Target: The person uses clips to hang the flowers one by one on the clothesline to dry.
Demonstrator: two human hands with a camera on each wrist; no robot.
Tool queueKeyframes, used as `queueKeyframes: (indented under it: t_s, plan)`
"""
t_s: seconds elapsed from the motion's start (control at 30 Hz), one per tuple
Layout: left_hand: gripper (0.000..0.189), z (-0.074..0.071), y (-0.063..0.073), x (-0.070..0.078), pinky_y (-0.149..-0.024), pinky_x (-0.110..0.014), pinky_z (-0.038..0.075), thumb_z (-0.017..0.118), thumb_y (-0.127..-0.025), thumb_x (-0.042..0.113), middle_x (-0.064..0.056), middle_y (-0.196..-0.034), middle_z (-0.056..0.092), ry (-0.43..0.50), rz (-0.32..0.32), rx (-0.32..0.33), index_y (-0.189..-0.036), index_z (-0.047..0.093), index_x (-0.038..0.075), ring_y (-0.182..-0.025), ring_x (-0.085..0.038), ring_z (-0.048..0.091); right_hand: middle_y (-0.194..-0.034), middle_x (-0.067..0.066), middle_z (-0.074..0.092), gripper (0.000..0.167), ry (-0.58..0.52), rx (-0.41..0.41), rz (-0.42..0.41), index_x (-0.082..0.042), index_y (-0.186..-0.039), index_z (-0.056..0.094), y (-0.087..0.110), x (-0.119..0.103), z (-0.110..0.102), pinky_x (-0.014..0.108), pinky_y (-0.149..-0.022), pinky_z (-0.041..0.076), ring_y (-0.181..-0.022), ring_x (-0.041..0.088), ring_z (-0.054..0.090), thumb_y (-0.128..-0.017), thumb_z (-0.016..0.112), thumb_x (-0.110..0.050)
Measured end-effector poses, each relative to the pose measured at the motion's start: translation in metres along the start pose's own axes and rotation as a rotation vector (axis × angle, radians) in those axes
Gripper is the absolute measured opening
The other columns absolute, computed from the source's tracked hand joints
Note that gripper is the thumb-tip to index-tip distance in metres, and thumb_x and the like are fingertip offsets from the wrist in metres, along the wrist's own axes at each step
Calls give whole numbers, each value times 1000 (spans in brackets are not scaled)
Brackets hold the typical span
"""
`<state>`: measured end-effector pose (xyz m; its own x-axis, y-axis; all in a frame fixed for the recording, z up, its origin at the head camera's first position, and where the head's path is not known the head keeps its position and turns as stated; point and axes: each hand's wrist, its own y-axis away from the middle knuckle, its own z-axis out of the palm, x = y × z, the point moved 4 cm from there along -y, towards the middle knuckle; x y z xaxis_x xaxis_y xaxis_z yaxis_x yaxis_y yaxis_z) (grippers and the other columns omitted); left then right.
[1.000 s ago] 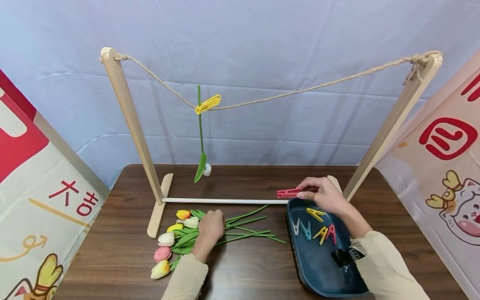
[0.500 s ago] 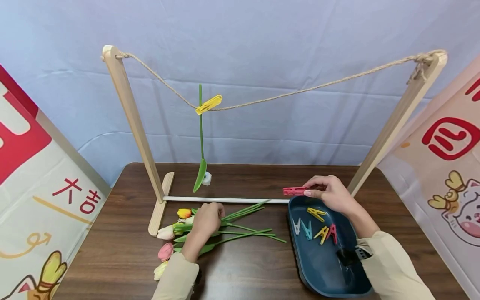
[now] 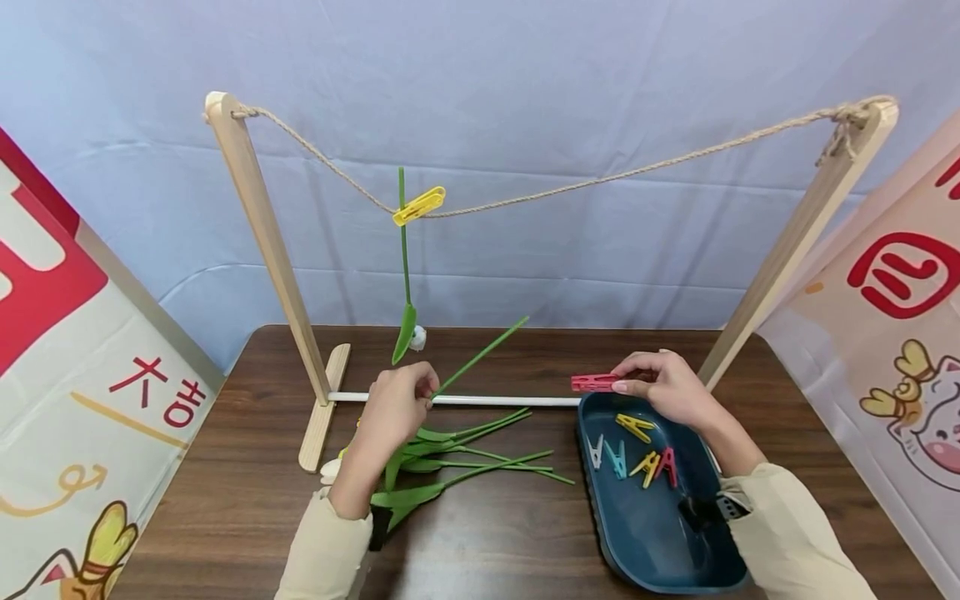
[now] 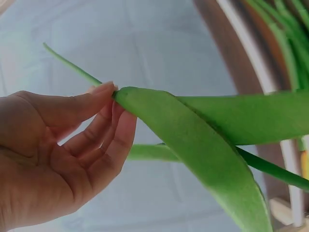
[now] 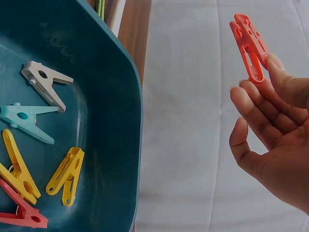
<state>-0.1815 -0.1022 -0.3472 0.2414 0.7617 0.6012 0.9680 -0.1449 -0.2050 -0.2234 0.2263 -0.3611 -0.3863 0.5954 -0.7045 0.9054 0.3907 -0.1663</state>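
Observation:
My left hand pinches an artificial tulip by its stem, right where the broad green leaves begin. The bare stem end points up and to the right; the bloom is hidden behind the hand and forearm in the head view. Over the far rim of the blue tray, my right hand holds a red clothespin between thumb and fingers. Below the left hand lie more tulips, their green stems pointing right and most blooms covered by the forearm.
A rope sags between two wooden posts; a yellow clothespin clips one white tulip to it, head down. Several clothespins lie in the blue tray. A white rod runs between the post bases.
My left hand has picked a tulip out of the bunch and raised it, tilting its stem upward. My right hand with the red clothespin has shifted slightly right.

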Motion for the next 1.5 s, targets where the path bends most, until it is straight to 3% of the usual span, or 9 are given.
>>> queueKeyframes:
  t_s: [0.17,0.33,0.77,1.0,1.23,1.5]
  plan:
    - [19,-17,-5,11,-58,-33,41,65,-73,-12,-3,-67,57,36,9,52,-76,59,6,-59,-15,50,-84,9,62,10,-2,-1,8,1,-90,68,1,0,-1,26,-54,45,-63,13,51,-82,66,-4]
    - [17,-25,-11,18,-61,-35,43,65,-76,-9,-3,-71,60,57,2,92,-79,59,7,-65,-18,56,-84,8,63,10,15,-1,30,-1,-90,68,2,0,-1,26,-56,45,-66,15,50,-82,67,-7]
    - [12,-33,-29,33,-73,-39,44,66,-79,-4,-8,-80,64,163,32,281,-86,60,4,-76,-22,61,-82,6,62,10,15,-20,22,-2,-89,68,1,-6,-3,26,-55,44,-63,14,50,-82,67,-9]
    - [11,-34,-42,36,-70,-37,46,66,-78,-5,-11,-79,64,195,40,349,-86,60,1,-73,-23,61,-83,5,63,11,35,-17,-11,-3,-90,69,-5,-16,-5,26,-56,43,-64,14,49,-82,68,-10]
    - [11,-37,-48,35,-68,-35,47,66,-78,-6,-12,-79,64,199,32,372,-85,60,-1,-72,-23,61,-83,4,64,8,105,-5,-59,-5,-88,70,-23,-44,-12,26,-55,40,-63,16,48,-82,68,-10]
    - [11,-37,-53,36,-68,-35,47,66,-78,-5,-12,-79,64,198,27,374,-86,60,-1,-73,-23,61,-78,2,62,6,155,21,-162,-6,-85,71,-52,-100,-26,25,-54,37,-62,17,46,-82,68,-10]
